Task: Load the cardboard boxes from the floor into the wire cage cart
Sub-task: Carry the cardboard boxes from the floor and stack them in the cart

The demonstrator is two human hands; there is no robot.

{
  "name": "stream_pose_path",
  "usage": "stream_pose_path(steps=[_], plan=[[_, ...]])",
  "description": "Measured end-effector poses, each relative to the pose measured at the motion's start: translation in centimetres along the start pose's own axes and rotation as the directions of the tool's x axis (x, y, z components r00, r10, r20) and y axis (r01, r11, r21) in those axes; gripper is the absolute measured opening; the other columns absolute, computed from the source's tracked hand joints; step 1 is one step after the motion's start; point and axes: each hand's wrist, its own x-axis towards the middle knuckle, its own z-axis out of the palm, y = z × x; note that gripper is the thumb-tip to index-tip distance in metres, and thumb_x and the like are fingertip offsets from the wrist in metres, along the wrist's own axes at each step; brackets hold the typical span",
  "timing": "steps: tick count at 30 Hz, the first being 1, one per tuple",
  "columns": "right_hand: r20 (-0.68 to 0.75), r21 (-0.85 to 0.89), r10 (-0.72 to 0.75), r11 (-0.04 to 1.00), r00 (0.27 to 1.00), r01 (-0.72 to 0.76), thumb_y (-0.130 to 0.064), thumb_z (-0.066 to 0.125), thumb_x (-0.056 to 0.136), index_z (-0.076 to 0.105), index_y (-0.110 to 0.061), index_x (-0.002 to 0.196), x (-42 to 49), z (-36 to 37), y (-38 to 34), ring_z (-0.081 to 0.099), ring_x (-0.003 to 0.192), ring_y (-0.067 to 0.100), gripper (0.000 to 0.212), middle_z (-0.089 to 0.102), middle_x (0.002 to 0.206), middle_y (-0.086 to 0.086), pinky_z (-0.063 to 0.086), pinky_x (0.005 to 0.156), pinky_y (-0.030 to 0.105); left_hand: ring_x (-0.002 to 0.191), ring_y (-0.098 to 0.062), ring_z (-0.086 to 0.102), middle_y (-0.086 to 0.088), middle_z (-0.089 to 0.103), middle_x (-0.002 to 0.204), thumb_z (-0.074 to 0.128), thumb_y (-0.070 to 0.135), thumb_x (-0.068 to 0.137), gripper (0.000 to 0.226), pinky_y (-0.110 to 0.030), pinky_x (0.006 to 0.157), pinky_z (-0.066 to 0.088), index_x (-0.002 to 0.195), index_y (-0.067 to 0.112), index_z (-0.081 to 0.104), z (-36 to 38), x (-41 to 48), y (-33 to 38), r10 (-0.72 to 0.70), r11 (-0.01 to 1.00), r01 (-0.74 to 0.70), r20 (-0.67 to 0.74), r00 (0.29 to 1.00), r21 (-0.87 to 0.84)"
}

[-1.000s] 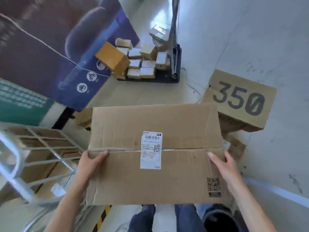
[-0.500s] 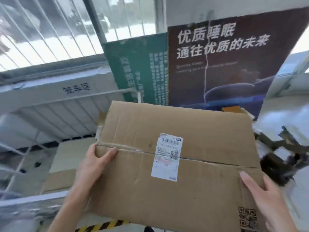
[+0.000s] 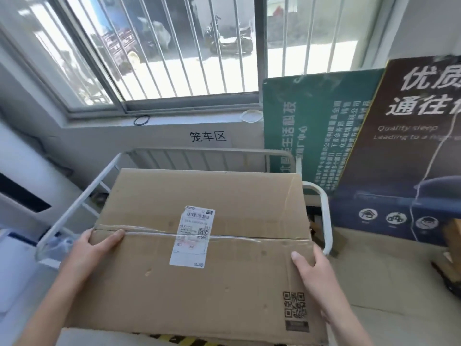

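I carry a large taped cardboard box (image 3: pixel 224 203) with a white shipping label, held level in front of me. My left hand (image 3: pixel 92 250) grips its left edge with the thumb on top. On the right edge, my right hand (image 3: pixel 314 270) grips it the same way. The box hovers over the white wire cage cart (image 3: pixel 74 208), whose top rails show on the left, at the back and at the right. The box hides the cart's inside.
Green (image 3: pixel 311 136) and dark blue (image 3: pixel 404 171) sign boards lean against the wall right of the cart. A barred window (image 3: pixel 174 51) is behind it. More brown boxes (image 3: pixel 451 248) sit at the far right edge. Yellow-black floor tape (image 3: pixel 179 339) runs below the box.
I have turned left from the floor pile toward the window. The box, held the same way, has come over the cage cart, which now sits straight ahead beneath it.
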Motion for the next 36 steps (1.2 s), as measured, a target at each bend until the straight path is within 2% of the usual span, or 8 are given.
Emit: stream_pose_path(steps=[2,5,8,13,20,24,31,36], plan=[[0.057,0.001,0.019,1.000,0.998,-0.019,-0.060,0.056,0.080,0.043,-0.036,0.144,2.2,2.2,-0.4,0.056,0.124,0.019,0.070,0.060,0.134,-0.010,0.046,0.105,0.046,0.090,-0.020,0.067,0.002,0.069,0.109,0.067,0.092,0.042,0.103,-0.045,0.078,0.057,0.122,0.027,0.061,-0.2,2.1,-0.4,-0.003,1.000,0.003,-0.018,1.000,0.004],[0.073,-0.018,0.051,0.999,0.996,-0.050,-0.051,0.059,0.089,0.042,-0.032,0.146,5.1,5.0,-0.6,0.056,0.122,0.018,0.063,0.060,0.134,-0.009,0.048,0.099,0.039,0.087,-0.018,0.068,0.004,0.070,0.106,0.071,0.087,0.044,0.099,-0.039,0.067,0.055,0.121,0.025,0.062,0.6,5.3,-0.9,-0.027,1.000,0.027,0.001,1.000,-0.013],[0.052,0.010,0.107,0.994,0.993,-0.108,-0.045,0.060,0.090,0.045,-0.033,0.140,7.0,7.2,-0.6,0.061,0.110,0.013,0.054,0.065,0.122,-0.011,0.051,0.086,0.035,0.089,-0.019,0.068,-0.001,0.072,0.106,0.074,0.080,0.044,0.097,-0.040,0.072,0.056,0.118,0.019,0.063,2.5,8.6,-2.0,-0.042,0.999,0.043,0.044,0.998,-0.029],[-0.005,0.008,0.236,0.972,0.972,-0.236,-0.045,0.061,0.087,0.043,-0.028,0.146,9.6,10.1,-0.4,0.055,0.127,0.025,0.064,0.060,0.135,-0.003,0.046,0.106,0.049,0.104,-0.031,0.064,-0.009,0.068,0.117,0.070,0.080,0.045,0.102,-0.051,0.096,0.050,0.125,0.018,0.058,7.4,14.3,-4.1,-0.097,0.995,0.098,0.151,0.984,0.006],[-0.207,0.077,0.417,0.909,0.885,-0.410,-0.038,0.061,0.095,0.048,-0.023,0.144,12.4,13.6,3.1,0.050,0.131,0.024,0.053,0.053,0.145,0.000,0.040,0.108,0.044,0.114,-0.031,0.061,-0.015,0.062,0.129,0.063,0.079,0.043,0.109,-0.044,0.097,0.046,0.131,0.016,0.054,18.0,23.4,-7.6,-0.118,0.993,0.099,0.375,0.919,0.071],[-0.339,-0.021,0.454,0.872,0.824,-0.490,-0.043,0.062,0.094,0.050,-0.026,0.142,14.8,14.8,6.8,0.051,0.129,0.028,0.053,0.057,0.141,0.002,0.038,0.108,0.045,0.104,-0.028,0.064,-0.005,0.067,0.118,0.064,0.081,0.051,0.079,-0.044,0.092,0.050,0.113,0.035,0.050,25.9,26.1,-11.5,-0.150,0.985,0.088,0.480,0.864,0.150],[-0.329,-0.281,0.514,0.747,0.792,-0.602,-0.039,0.058,0.095,0.039,-0.019,0.130,20.5,17.8,16.5,0.055,0.123,0.036,0.045,0.059,0.133,0.012,0.045,0.096,0.043,0.102,-0.030,0.063,-0.007,0.064,0.116,0.062,0.075,0.046,0.089,-0.047,0.095,0.051,0.118,0.025,0.047,36.2,27.9,-18.6,-0.275,0.961,0.204,0.571,0.774,0.187],[-0.322,-0.363,0.542,0.686,0.776,-0.630,-0.034,0.058,0.095,0.034,-0.009,0.144,24.7,20.0,24.5,0.053,0.126,0.036,0.060,0.054,0.139,0.015,0.045,0.094,0.042,0.108,-0.027,0.062,-0.003,0.062,0.121,0.066,0.068,0.058,0.091,-0.045,0.096,0.049,0.132,0.019,0.044,42.0,29.0,-23.4,-0.293,0.955,0.202,0.590,0.753,0.217]])
